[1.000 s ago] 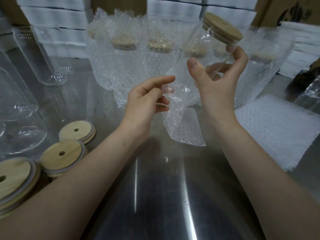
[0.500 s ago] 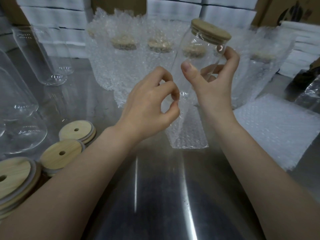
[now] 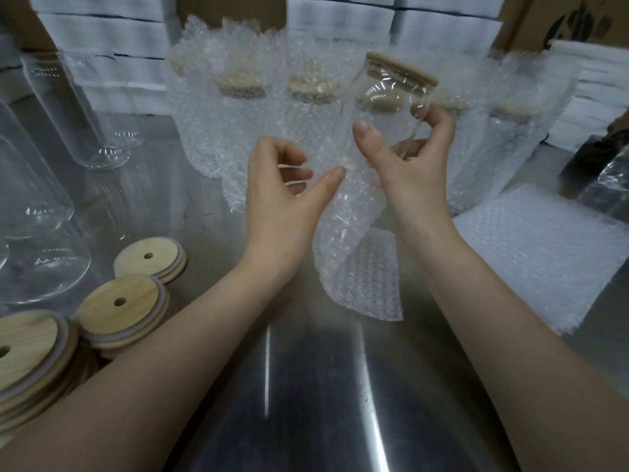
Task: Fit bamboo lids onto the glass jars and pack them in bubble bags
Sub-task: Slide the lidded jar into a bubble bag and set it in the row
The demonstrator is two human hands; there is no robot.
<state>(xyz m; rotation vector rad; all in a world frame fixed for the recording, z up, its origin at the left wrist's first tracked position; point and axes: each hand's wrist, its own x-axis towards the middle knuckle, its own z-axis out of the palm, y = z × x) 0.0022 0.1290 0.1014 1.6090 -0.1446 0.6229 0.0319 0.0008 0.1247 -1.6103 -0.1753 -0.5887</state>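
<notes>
My right hand (image 3: pixel 412 172) grips a clear glass jar (image 3: pixel 388 107) by its lower half and holds it tilted above the steel table (image 3: pixel 306 396). A bamboo lid (image 3: pixel 401 68) sits on the jar's mouth. A bubble bag (image 3: pixel 357 264) hangs from around the jar's base down to the table, with most of the jar bare above it. My left hand (image 3: pixel 282 199) is just left of the bag. Its thumb tip touches the bag's upper edge, and its fingers are loosely curled and apart from the bag.
Several jars with lids, wrapped in bubble bags (image 3: pixel 241 107), stand in a row behind. Empty glass jars (image 3: pixel 81 110) are at the left. Loose bamboo lids (image 3: pixel 121 303) lie at the front left. Flat bubble bags (image 3: pixel 537 257) are stacked at the right, white boxes (image 3: pixel 102 35) at the back.
My right hand brought the jar lower and more upright. My left hand went from pinching the bag's edge to an opened pose with only the thumb on it.
</notes>
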